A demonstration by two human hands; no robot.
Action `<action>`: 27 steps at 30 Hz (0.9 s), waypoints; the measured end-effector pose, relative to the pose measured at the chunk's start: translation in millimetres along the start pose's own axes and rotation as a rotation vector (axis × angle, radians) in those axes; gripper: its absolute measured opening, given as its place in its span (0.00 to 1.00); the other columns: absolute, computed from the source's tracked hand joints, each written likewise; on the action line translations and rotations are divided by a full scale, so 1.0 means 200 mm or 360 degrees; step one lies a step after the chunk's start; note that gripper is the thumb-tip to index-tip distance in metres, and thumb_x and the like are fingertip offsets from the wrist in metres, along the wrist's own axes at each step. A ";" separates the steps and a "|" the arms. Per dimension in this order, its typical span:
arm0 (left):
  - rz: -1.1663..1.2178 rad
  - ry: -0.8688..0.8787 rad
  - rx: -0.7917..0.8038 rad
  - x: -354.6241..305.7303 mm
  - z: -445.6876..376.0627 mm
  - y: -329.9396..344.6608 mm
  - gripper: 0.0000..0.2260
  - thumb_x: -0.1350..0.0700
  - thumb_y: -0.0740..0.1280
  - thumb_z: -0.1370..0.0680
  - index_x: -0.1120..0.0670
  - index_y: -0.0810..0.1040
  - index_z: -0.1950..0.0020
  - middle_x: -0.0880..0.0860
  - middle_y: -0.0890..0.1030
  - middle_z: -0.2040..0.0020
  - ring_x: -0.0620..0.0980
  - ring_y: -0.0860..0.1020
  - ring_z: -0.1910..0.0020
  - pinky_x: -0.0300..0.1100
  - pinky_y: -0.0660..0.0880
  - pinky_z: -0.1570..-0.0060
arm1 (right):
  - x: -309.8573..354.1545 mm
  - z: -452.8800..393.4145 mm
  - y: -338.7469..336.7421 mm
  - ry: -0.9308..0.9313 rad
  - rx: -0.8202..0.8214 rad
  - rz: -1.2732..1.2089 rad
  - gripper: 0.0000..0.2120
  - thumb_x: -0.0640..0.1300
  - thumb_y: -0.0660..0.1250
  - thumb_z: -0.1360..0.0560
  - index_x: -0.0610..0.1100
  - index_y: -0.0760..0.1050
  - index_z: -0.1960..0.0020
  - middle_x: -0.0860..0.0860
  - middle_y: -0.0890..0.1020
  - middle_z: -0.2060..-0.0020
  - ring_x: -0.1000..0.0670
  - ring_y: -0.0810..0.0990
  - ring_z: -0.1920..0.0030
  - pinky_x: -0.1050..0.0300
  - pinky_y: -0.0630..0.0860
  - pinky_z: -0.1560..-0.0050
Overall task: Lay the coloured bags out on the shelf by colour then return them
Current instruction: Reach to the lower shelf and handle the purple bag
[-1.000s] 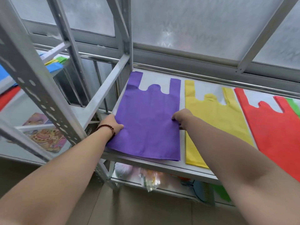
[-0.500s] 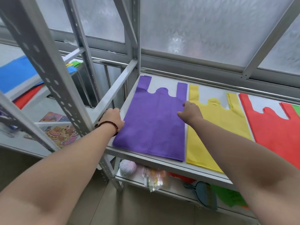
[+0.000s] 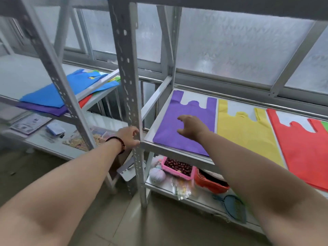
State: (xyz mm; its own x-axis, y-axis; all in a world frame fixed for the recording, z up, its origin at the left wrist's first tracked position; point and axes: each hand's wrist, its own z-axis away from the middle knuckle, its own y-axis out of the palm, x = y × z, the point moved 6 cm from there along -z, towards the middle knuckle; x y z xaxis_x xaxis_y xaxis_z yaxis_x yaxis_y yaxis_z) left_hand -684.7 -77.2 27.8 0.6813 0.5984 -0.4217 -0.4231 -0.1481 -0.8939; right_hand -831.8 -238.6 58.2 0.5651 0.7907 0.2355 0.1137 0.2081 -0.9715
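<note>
Shelf point(image 3: 179, 153) now showing purple bag point(image 3: 188, 110) flat; both hands lifting off it, right hand point(image 3: 190, 127) spread, left hand point(image 3: 128, 136) loosely curled, empty, heading for the pile point(image 3: 58, 96).

**Hidden and cut off**

The green bag point(image 3: 325, 125) is a sliver at the right edge. The red bag point(image 3: 301, 150) runs off that edge too. The right arm point(image 3: 248, 166) covers the purple bag's point(image 3: 184, 107) near right corner. The stack point(image 3: 53, 98) hides all but the edges of its lower bags. The left hand point(image 3: 127, 137) is blurred.
</note>
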 end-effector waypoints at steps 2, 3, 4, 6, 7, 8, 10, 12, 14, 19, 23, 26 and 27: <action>-0.0002 -0.0058 -0.0046 0.16 0.13 -0.08 0.22 0.55 0.69 0.27 0.58 0.72 0.34 0.57 0.77 0.38 0.55 0.75 0.39 0.45 0.71 0.39 | 0.18 0.05 0.02 -0.0068 -0.0004 0.0001 0.24 0.43 0.64 0.25 0.39 0.68 0.31 0.43 0.75 0.34 0.43 0.72 0.34 0.51 0.71 0.35; -0.0009 -0.0087 -0.0093 0.24 0.19 -0.13 0.21 0.55 0.68 0.26 0.58 0.72 0.34 0.58 0.76 0.37 0.56 0.75 0.39 0.46 0.71 0.38 | 0.28 0.06 0.03 -0.0107 -0.0003 0.0005 0.23 0.42 0.64 0.26 0.39 0.69 0.32 0.42 0.76 0.35 0.42 0.73 0.35 0.50 0.71 0.36; -0.0015 -0.0118 -0.0148 0.33 0.26 -0.18 0.21 0.54 0.68 0.26 0.57 0.72 0.34 0.58 0.76 0.37 0.56 0.75 0.39 0.47 0.72 0.38 | 0.38 0.08 0.05 -0.0144 0.0001 0.0003 0.22 0.42 0.64 0.26 0.38 0.70 0.33 0.41 0.76 0.37 0.42 0.73 0.36 0.50 0.72 0.38; -0.0032 -0.0190 -0.0246 0.50 0.41 -0.28 0.21 0.54 0.68 0.27 0.56 0.72 0.34 0.58 0.75 0.36 0.56 0.75 0.38 0.50 0.73 0.38 | 0.60 0.11 0.08 -0.0236 -0.0005 -0.0020 0.21 0.43 0.64 0.27 0.40 0.71 0.35 0.41 0.78 0.40 0.41 0.76 0.39 0.51 0.74 0.40; -0.0057 -0.0216 -0.0271 0.58 0.48 -0.33 0.22 0.54 0.69 0.27 0.56 0.72 0.34 0.58 0.75 0.35 0.56 0.74 0.37 0.50 0.72 0.37 | 0.70 0.12 0.10 -0.0286 -0.0001 -0.0035 0.20 0.43 0.64 0.27 0.41 0.72 0.35 0.41 0.79 0.41 0.41 0.77 0.40 0.52 0.74 0.41; -0.0086 -0.0229 -0.0288 0.65 0.54 -0.37 0.22 0.54 0.69 0.27 0.56 0.72 0.35 0.58 0.74 0.35 0.57 0.73 0.37 0.50 0.71 0.37 | 0.81 0.14 0.12 -0.0336 0.0012 -0.0046 0.20 0.43 0.65 0.27 0.41 0.72 0.35 0.41 0.79 0.41 0.41 0.77 0.40 0.53 0.74 0.42; -0.0146 -0.0282 -0.0311 0.80 0.67 -0.45 0.22 0.54 0.69 0.27 0.57 0.71 0.34 0.58 0.74 0.34 0.56 0.72 0.36 0.49 0.69 0.35 | 1.01 0.17 0.15 -0.0445 0.0025 -0.0072 0.22 0.44 0.66 0.26 0.41 0.70 0.33 0.42 0.78 0.39 0.43 0.77 0.39 0.53 0.73 0.40; -0.0193 -0.0380 -0.0349 0.95 0.78 -0.53 0.24 0.54 0.68 0.27 0.56 0.70 0.32 0.58 0.72 0.33 0.56 0.71 0.34 0.46 0.67 0.35 | 1.21 0.19 0.19 -0.0532 0.0040 -0.0155 0.23 0.44 0.67 0.26 0.43 0.69 0.32 0.44 0.77 0.37 0.45 0.77 0.39 0.52 0.74 0.39; -0.0159 -0.0483 -0.0394 1.11 0.89 -0.60 0.24 0.54 0.68 0.27 0.55 0.70 0.32 0.57 0.71 0.32 0.56 0.71 0.34 0.46 0.68 0.35 | 1.39 0.19 0.22 -0.0608 0.0048 -0.0219 0.23 0.43 0.68 0.26 0.44 0.69 0.32 0.45 0.78 0.38 0.46 0.78 0.40 0.56 0.75 0.43; -0.0100 -0.0669 -0.0543 1.40 1.03 -0.74 0.23 0.55 0.69 0.28 0.56 0.72 0.33 0.59 0.72 0.33 0.57 0.71 0.34 0.47 0.68 0.35 | 1.77 0.11 0.30 -0.0769 0.0088 -0.0259 0.23 0.44 0.69 0.26 0.45 0.70 0.33 0.45 0.77 0.37 0.45 0.78 0.40 0.53 0.77 0.42; -0.0050 -0.0779 -0.0589 1.59 1.00 -0.79 0.22 0.57 0.69 0.28 0.58 0.72 0.34 0.60 0.72 0.35 0.58 0.72 0.36 0.44 0.67 0.36 | 2.00 -0.07 0.40 -0.0849 0.0160 -0.0227 0.24 0.46 0.68 0.26 0.46 0.69 0.32 0.46 0.77 0.36 0.45 0.77 0.39 0.50 0.77 0.39; -0.0053 -0.0840 -0.0591 1.74 0.89 -0.85 0.21 0.57 0.68 0.27 0.57 0.72 0.35 0.60 0.72 0.35 0.57 0.72 0.36 0.42 0.67 0.38 | 2.13 -0.25 0.48 -0.0902 0.0189 -0.0212 0.24 0.46 0.68 0.26 0.45 0.68 0.31 0.46 0.77 0.36 0.46 0.77 0.40 0.52 0.77 0.39; -0.0065 -0.0856 -0.0588 1.79 0.83 -0.87 0.21 0.57 0.68 0.27 0.57 0.72 0.34 0.60 0.72 0.34 0.57 0.72 0.36 0.42 0.67 0.38 | 2.17 -0.33 0.50 -0.0909 0.0189 -0.0218 0.25 0.46 0.68 0.26 0.45 0.68 0.31 0.46 0.77 0.36 0.45 0.77 0.39 0.53 0.76 0.39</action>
State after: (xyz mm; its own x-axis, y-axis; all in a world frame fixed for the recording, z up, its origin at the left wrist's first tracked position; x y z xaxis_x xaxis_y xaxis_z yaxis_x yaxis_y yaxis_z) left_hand -466.9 294.1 58.0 0.2582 0.9054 -0.3371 -0.1051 -0.3205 -0.9414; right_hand -521.2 86.2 62.1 0.0192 0.9297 0.3678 0.0440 0.3667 -0.9293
